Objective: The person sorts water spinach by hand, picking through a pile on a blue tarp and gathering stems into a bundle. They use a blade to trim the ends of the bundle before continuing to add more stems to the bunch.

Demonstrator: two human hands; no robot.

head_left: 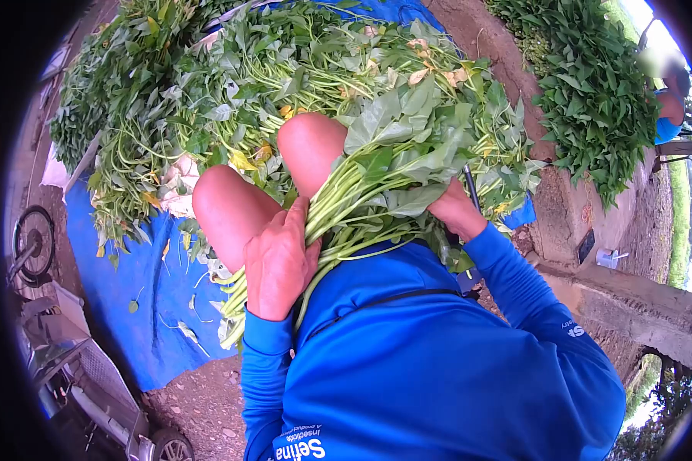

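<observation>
A bunch of water spinach (361,184) with long pale-green stems and broad leaves lies slantwise across my lap. My left hand (279,257) is closed round its stems at the lower left, and the stem ends stick out below the palm. At the leafy end, my right hand (457,209) grips the bunch, its fingers partly hidden by leaves. A thin dark rod (471,188) shows just beside the right hand; I cannot make out what it is. Beyond my bare knees spreads a large heap of loose water spinach (284,69).
A blue tarp (142,323) lies under the heap. Darker leafy bundles (592,100) are stacked at the right, near another person (671,100). A white cup (607,257) stands on the concrete ledge at right. A wheeled vehicle (92,384) is at the lower left.
</observation>
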